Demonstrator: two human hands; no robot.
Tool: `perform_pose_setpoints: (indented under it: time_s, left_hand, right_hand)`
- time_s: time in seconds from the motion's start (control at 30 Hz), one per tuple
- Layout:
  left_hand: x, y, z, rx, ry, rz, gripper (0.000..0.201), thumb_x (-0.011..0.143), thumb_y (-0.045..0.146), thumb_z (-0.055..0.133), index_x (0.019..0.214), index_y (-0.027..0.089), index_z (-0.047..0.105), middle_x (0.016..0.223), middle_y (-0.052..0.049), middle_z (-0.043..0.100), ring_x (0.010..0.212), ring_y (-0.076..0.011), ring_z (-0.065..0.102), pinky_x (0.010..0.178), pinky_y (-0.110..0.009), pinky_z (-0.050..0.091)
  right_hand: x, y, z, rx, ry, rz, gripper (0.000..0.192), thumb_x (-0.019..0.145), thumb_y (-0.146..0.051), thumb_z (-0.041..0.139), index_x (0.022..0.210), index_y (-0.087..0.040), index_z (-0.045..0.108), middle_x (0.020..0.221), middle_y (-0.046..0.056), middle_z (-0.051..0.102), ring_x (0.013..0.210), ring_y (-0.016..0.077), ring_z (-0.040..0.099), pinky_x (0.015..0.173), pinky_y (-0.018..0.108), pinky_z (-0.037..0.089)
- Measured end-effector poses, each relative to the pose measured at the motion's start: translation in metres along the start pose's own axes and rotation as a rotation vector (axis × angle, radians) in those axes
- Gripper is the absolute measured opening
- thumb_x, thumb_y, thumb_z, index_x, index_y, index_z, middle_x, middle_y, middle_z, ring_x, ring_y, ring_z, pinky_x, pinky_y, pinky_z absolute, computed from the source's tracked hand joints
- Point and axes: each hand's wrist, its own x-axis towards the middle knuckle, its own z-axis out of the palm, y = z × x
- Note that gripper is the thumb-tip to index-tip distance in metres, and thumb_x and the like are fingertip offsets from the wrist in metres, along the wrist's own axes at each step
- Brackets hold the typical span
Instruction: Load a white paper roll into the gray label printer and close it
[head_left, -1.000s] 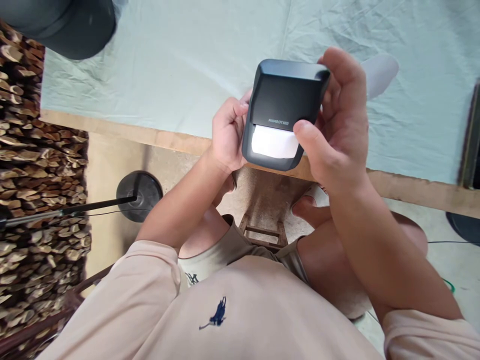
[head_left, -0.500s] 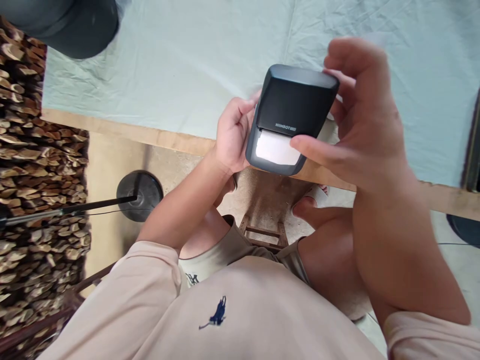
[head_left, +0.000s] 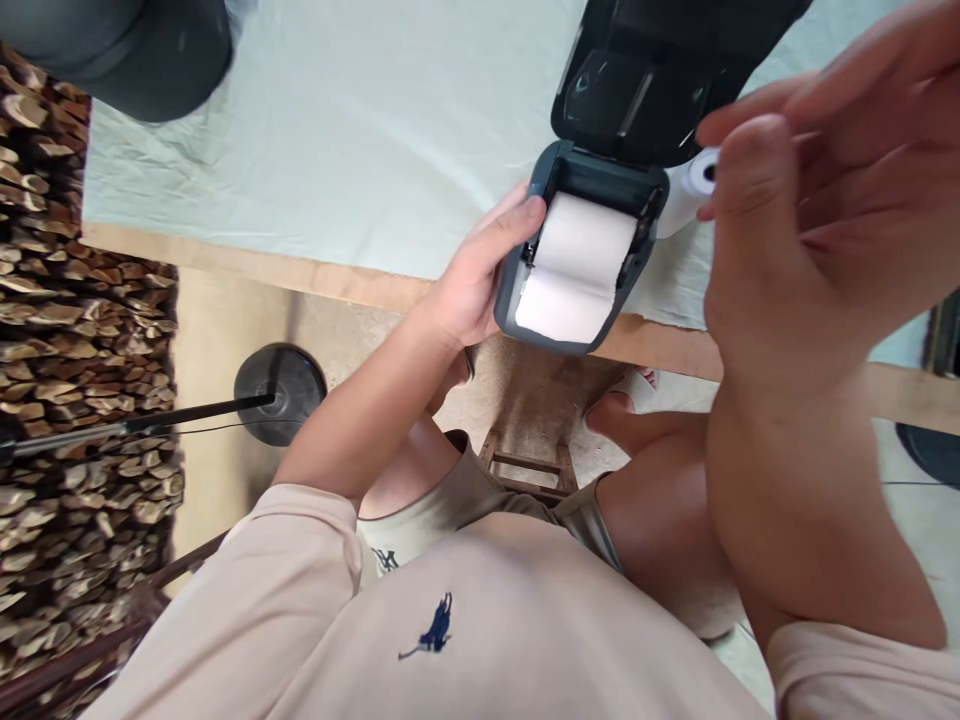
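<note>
My left hand grips the left side of a dark label printer, its thumb on the rim. The printer's lid stands raised and tilted back from the body. Inside the compartment sits a roll of white label paper, with its free end laid over the front edge. To the right of the lid is my right hand, fingers stretched out and holding nothing; one fingertip is close to the lid's edge, and I cannot tell if it touches. Partly hidden by that hand, another white paper roll lies beside the printer.
A pale green cloth covers the table, which has a wooden front edge. A dark cylindrical object stands at the far left. Stacked firewood and a black stand base are left of the table.
The printer's lid has swung from closed to raised, exposing the paper roll. My right hand has moved off the printer's front and to the right. My left hand still holds the printer.
</note>
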Motion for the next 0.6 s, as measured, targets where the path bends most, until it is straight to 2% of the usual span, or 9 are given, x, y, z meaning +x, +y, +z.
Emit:
perform_pose_setpoints:
  time_s: [0.07, 0.1, 0.2, 0.27, 0.3, 0.37, 0.47, 0.53, 0.6]
  left_hand:
    - [-0.001, 0.001, 0.003, -0.011, -0.002, 0.025, 0.034, 0.097, 0.023, 0.035, 0.111, 0.013, 0.064, 0.094, -0.004, 0.072, 0.125, -0.0251, 0.063, 0.092, -0.033, 0.056]
    - [-0.002, 0.001, 0.004, -0.009, -0.027, 0.041, 0.034, 0.096, 0.021, 0.036, 0.113, 0.014, 0.064, 0.095, -0.004, 0.072, 0.126, -0.0248, 0.063, 0.092, -0.032, 0.056]
    - [-0.005, 0.002, 0.007, 0.019, -0.101, 0.077, 0.030, 0.094, 0.019, 0.042, 0.113, 0.018, 0.065, 0.097, -0.005, 0.073, 0.126, -0.0253, 0.063, 0.089, -0.028, 0.057]
    - [-0.008, 0.002, 0.007, 0.040, -0.122, 0.069, 0.030, 0.093, 0.019, 0.044, 0.114, 0.021, 0.065, 0.099, -0.006, 0.073, 0.126, -0.0257, 0.062, 0.090, -0.028, 0.057]
    - [-0.008, 0.002, 0.008, 0.046, -0.121, 0.057, 0.031, 0.093, 0.019, 0.044, 0.115, 0.022, 0.065, 0.101, -0.006, 0.073, 0.126, -0.0256, 0.062, 0.092, -0.028, 0.056]
    - [-0.009, 0.003, 0.008, 0.047, -0.110, 0.033, 0.033, 0.093, 0.018, 0.043, 0.118, 0.023, 0.064, 0.103, -0.006, 0.073, 0.127, -0.0253, 0.061, 0.097, -0.030, 0.055]
    - [-0.008, 0.002, 0.009, 0.028, -0.084, 0.059, 0.029, 0.093, 0.019, 0.045, 0.113, 0.022, 0.066, 0.104, -0.006, 0.074, 0.130, -0.0251, 0.060, 0.100, -0.030, 0.055]
    - [-0.006, 0.002, 0.009, -0.001, -0.085, 0.095, 0.026, 0.093, 0.021, 0.046, 0.108, 0.020, 0.067, 0.101, -0.005, 0.075, 0.131, -0.0253, 0.059, 0.100, -0.031, 0.055]
    - [-0.003, 0.001, 0.007, -0.034, -0.099, 0.107, 0.026, 0.094, 0.023, 0.045, 0.105, 0.018, 0.067, 0.099, -0.004, 0.075, 0.132, -0.0257, 0.058, 0.101, -0.034, 0.056]
  right_hand:
    - [0.000, -0.003, -0.002, -0.214, -0.098, -0.105, 0.011, 0.086, -0.033, 0.060, 0.089, -0.023, 0.062, 0.089, 0.000, 0.064, 0.075, 0.0128, 0.061, 0.069, 0.034, 0.052]
    - [0.001, -0.005, -0.003, -0.338, -0.187, -0.094, 0.010, 0.083, -0.031, 0.061, 0.090, -0.024, 0.063, 0.088, -0.001, 0.066, 0.070, 0.0123, 0.058, 0.069, 0.035, 0.052]
    - [0.005, -0.008, -0.001, -0.622, -0.435, 0.138, 0.028, 0.074, -0.030, 0.068, 0.102, -0.029, 0.066, 0.090, -0.002, 0.069, 0.071, 0.0155, 0.057, 0.086, 0.050, 0.052]
    - [0.007, -0.007, 0.001, -0.699, -0.493, 0.274, 0.040, 0.069, -0.031, 0.072, 0.108, -0.032, 0.065, 0.086, 0.000, 0.067, 0.076, 0.0199, 0.059, 0.093, 0.060, 0.049]
    - [0.007, -0.006, 0.002, -0.708, -0.506, 0.298, 0.044, 0.067, -0.032, 0.073, 0.110, -0.032, 0.065, 0.084, 0.000, 0.065, 0.078, 0.0207, 0.059, 0.093, 0.061, 0.049]
    - [0.007, -0.006, 0.002, -0.681, -0.508, 0.241, 0.047, 0.065, -0.034, 0.075, 0.110, -0.033, 0.065, 0.082, 0.000, 0.064, 0.076, 0.0192, 0.058, 0.088, 0.057, 0.052]
    - [0.004, -0.012, -0.002, -0.531, -0.458, 0.070, 0.043, 0.065, -0.029, 0.072, 0.107, -0.032, 0.064, 0.087, -0.002, 0.067, 0.070, 0.0135, 0.055, 0.076, 0.041, 0.055]
    - [0.003, -0.013, -0.010, -0.302, -0.370, 0.065, 0.040, 0.069, -0.023, 0.066, 0.107, -0.031, 0.064, 0.100, -0.003, 0.067, 0.069, 0.0107, 0.055, 0.063, 0.032, 0.051]
    - [0.007, -0.002, -0.021, -0.050, -0.247, 0.131, 0.037, 0.077, -0.024, 0.057, 0.113, -0.032, 0.061, 0.114, -0.002, 0.064, 0.069, 0.0094, 0.056, 0.053, 0.029, 0.044]
